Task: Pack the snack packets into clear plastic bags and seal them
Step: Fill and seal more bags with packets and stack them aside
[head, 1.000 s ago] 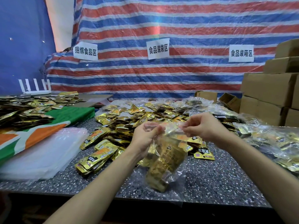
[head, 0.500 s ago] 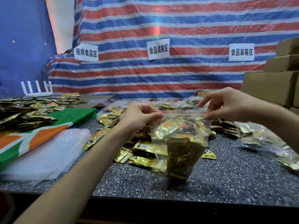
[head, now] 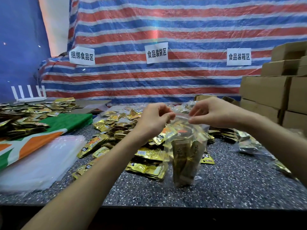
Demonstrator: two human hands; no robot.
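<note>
A clear plastic bag (head: 186,146) filled with gold snack packets hangs upright over the speckled table (head: 232,188), its bottom close to the surface. My left hand (head: 154,120) pinches the left end of the bag's top strip. My right hand (head: 214,113) pinches the strip a short way to the right, thumb and forefinger together. A heap of loose gold snack packets (head: 142,156) lies on the table behind and left of the bag.
A stack of empty clear bags (head: 39,161) lies at the left front, beside a green and orange cloth (head: 49,130) holding more packets. Filled bags (head: 247,145) lie at the right. Cardboard boxes (head: 274,93) stack at the far right. A striped tarp hangs behind.
The bag was lifted from a slumped pose to upright. My right hand slid out along the top strip to the right end, then came back toward my left hand.
</note>
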